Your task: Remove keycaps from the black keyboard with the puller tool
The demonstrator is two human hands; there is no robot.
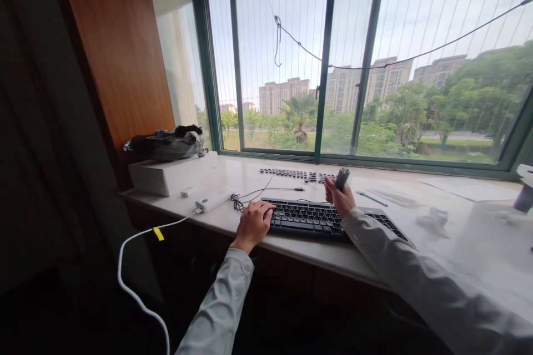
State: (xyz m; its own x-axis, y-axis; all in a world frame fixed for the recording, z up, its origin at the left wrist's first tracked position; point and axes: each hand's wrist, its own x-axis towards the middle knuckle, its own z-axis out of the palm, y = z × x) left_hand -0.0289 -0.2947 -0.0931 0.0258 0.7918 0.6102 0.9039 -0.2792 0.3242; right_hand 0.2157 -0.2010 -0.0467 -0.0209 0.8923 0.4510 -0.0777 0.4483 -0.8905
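A black keyboard lies on the windowsill counter, its key area showing dark, mostly bare key positions. My left hand is closed around the keyboard's left end, thumb and fingertips at its edge. Above the right half of the keyboard, my right hand is a fist around a dark grey, stubby handle-like tool. The tool's upper end sticks up out of the fist; its lower end is hidden. Behind the keyboard, loose keycaps are laid out in rows.
A white power strip with a cord lies to the left, near a thin black cable. A white box carries a dark plastic bag. On the right are a blue stick, crumpled clear plastic and paper.
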